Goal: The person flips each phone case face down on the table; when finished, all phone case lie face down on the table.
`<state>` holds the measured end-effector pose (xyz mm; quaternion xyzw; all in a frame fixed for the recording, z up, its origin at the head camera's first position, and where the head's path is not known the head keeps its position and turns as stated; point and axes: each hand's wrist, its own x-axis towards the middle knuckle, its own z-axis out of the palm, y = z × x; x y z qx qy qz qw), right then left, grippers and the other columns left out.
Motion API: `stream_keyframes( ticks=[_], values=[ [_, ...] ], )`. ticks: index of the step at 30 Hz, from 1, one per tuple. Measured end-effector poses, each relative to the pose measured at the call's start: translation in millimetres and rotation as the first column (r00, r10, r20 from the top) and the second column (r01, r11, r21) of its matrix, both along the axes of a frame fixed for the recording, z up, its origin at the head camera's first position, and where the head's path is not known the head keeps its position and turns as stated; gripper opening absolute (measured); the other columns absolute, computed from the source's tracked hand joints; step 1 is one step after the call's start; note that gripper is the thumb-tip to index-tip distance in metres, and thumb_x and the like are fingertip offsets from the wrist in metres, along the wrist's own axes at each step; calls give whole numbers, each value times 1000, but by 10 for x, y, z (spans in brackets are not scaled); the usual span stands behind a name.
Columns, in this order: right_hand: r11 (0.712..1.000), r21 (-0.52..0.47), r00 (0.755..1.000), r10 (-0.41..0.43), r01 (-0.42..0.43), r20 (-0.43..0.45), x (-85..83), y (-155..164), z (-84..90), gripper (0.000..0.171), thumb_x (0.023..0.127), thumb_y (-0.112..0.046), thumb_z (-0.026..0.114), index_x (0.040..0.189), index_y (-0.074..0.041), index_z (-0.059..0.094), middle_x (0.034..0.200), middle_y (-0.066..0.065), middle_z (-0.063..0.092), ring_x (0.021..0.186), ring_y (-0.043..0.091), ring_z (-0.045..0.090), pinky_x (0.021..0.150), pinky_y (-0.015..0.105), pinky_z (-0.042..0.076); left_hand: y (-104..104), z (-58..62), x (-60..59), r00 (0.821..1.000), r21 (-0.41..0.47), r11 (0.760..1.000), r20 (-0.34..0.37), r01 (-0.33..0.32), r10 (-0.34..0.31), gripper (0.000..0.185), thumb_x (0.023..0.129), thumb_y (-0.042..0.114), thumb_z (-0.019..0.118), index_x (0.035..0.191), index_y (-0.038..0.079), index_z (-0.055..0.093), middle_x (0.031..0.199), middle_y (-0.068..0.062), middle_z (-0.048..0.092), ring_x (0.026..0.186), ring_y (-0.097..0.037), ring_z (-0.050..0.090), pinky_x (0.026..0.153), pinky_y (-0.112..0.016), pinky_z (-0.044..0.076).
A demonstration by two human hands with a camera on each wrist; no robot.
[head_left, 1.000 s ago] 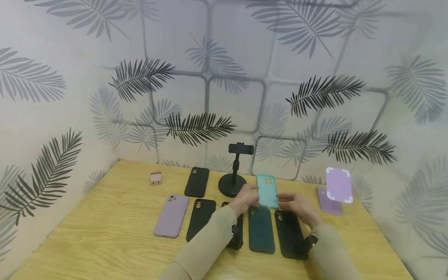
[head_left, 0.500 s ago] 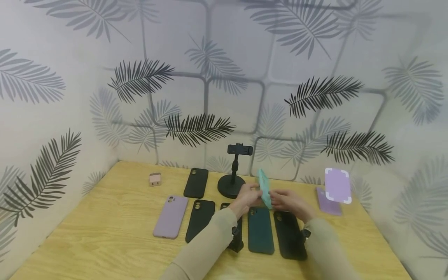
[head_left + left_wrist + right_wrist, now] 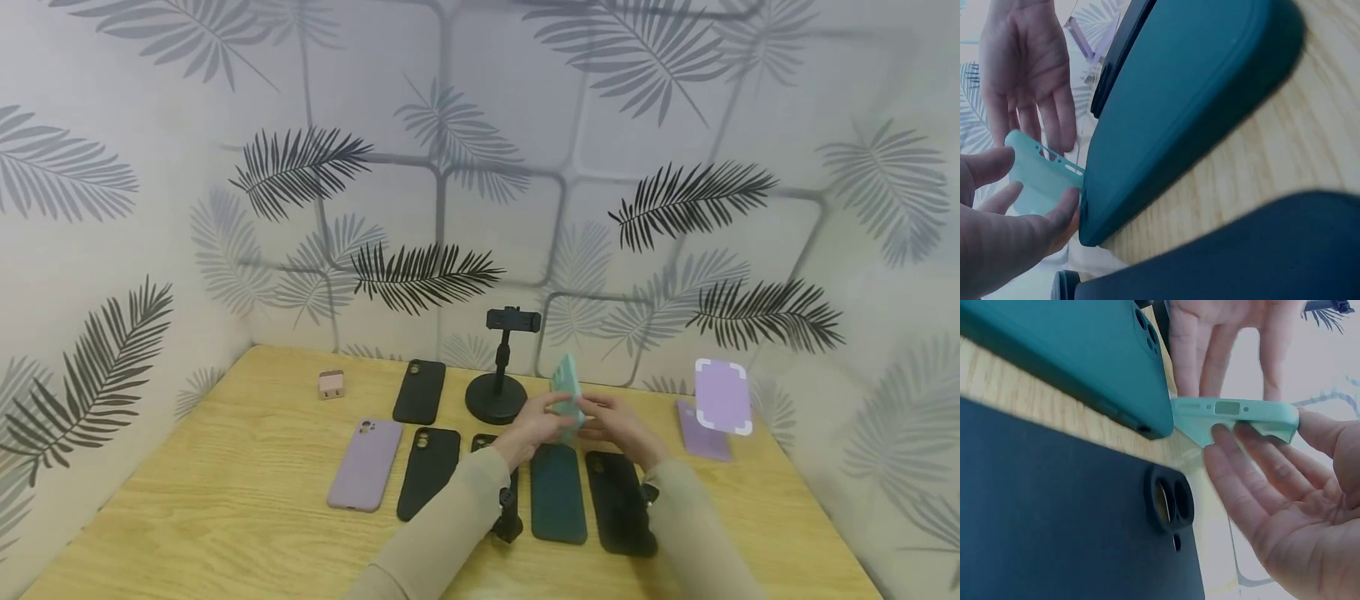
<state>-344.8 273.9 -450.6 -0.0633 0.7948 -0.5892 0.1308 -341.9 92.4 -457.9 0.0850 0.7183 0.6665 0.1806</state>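
Observation:
A mint-green phone case (image 3: 566, 377) is tilted up on its side above the back of the table. My left hand (image 3: 534, 427) grips it from the left, its thumb and fingers spread around the case in the left wrist view. From the other side my right hand (image 3: 618, 425) holds it; the right wrist view shows the thumb at one corner and the fingers against the case's inner side. Below the hands lies a dark teal phone case (image 3: 558, 500). A black phone case (image 3: 621, 508) lies under the right wrist, and another is partly hidden by the left forearm.
A black phone stand (image 3: 498, 398) rises behind the left hand. To the left lie a lilac phone case (image 3: 366, 467), two black phone cases (image 3: 420, 392) and a small pink charger-like block (image 3: 331, 384). A lilac stand (image 3: 722, 398) is at the right.
The mint phone case, flat on the table a second ago, has been lifted and turned up on its side. Both hands have closed in on it, the right one moving left.

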Motion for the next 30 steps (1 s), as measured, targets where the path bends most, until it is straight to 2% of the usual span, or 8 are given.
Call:
stream_keyframes(
  ticks=[2,6,12,20,25,28,30],
  values=[
    [999,-10,999,-34,34,-12,-7,26,-6,56,104,-23,50,144,12,35,141,34,45,113,29,64,98,44,52,-29,-4,-8,1000,-38,999,-12,10,-10,49,95,12,64,142,15,52,147,-19,46,125,-33,55,101,-49,48],
    [999,-8,998,-41,41,-41,9,112,-27,52,102,-17,52,144,11,37,141,33,46,111,25,64,96,42,54,-73,-15,-34,999,-87,996,-30,29,-31,49,95,8,62,143,11,51,150,-19,43,129,-36,51,104,-52,45],
    [998,12,997,-66,67,-49,37,211,-85,51,101,-14,54,142,13,39,137,35,48,104,25,67,91,40,56,-85,-24,-72,999,-105,994,-21,44,-46,47,95,4,58,142,9,52,150,-20,42,133,-36,47,106,-53,43],
    [992,55,993,-110,112,-37,25,242,-155,48,99,-13,57,138,13,45,133,32,54,102,24,68,88,36,58,-97,-37,-108,998,-105,993,-13,62,-64,46,96,3,55,142,7,51,149,-21,42,132,-36,48,106,-50,44],
    [993,51,994,-109,111,-27,24,271,-186,45,98,-10,59,135,13,48,127,30,59,98,24,70,86,37,59,-115,-45,-110,996,-115,990,-21,79,-82,46,97,1,52,143,6,49,149,-21,43,132,-36,49,105,-49,45],
    [994,61,996,-87,89,-33,31,301,-198,43,97,-5,59,132,18,48,124,32,61,95,23,70,84,38,59,-109,-44,-101,995,-117,989,-31,91,-95,48,97,-1,50,144,4,48,149,-21,43,133,-35,47,103,-48,47],
    [993,61,994,-102,103,-26,36,310,-203,41,96,-2,59,129,20,50,121,32,63,91,21,71,82,37,60,-98,-39,-95,994,-121,988,-38,98,-103,48,96,-3,50,144,3,47,150,-20,42,133,-34,48,100,-45,49]
  ],
)
